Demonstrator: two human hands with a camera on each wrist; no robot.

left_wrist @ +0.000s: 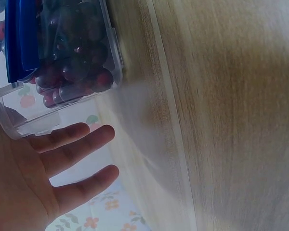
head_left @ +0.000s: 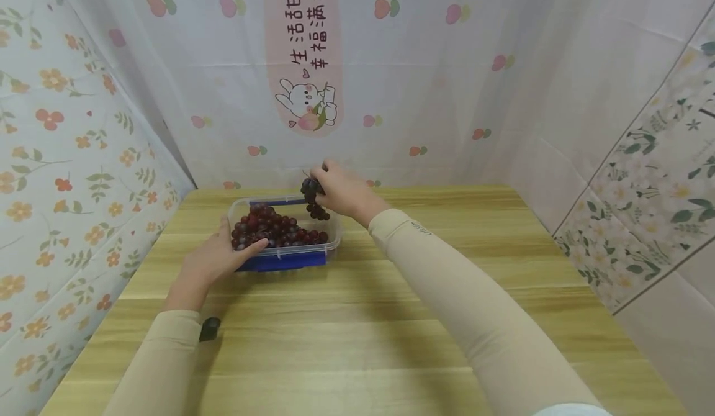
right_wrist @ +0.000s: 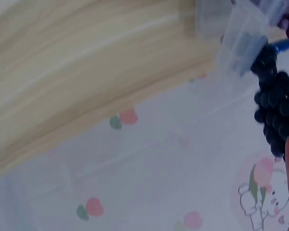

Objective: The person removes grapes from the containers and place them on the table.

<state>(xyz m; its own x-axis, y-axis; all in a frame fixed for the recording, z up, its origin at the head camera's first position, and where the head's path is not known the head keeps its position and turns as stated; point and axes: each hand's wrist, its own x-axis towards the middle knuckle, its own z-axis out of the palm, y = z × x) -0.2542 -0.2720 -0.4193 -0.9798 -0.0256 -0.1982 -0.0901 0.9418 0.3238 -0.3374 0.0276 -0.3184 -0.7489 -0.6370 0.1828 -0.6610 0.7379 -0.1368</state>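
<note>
A clear plastic container with blue side flaps stands toward the back left of the table and holds a heap of red grapes. My left hand holds its left front corner, the thumb lying over the front rim. In the left wrist view three straight, spread fingers extend beside the container. Above the container's right end, my right hand pinches a bunch of dark grapes, which hangs down. The right wrist view shows this bunch with one finger against it; the other fingers are out of frame.
A small dark object lies by the left forearm; its kind is unclear. The wooden table ends at a printed cloth behind, with more patterned cloth on the left and right.
</note>
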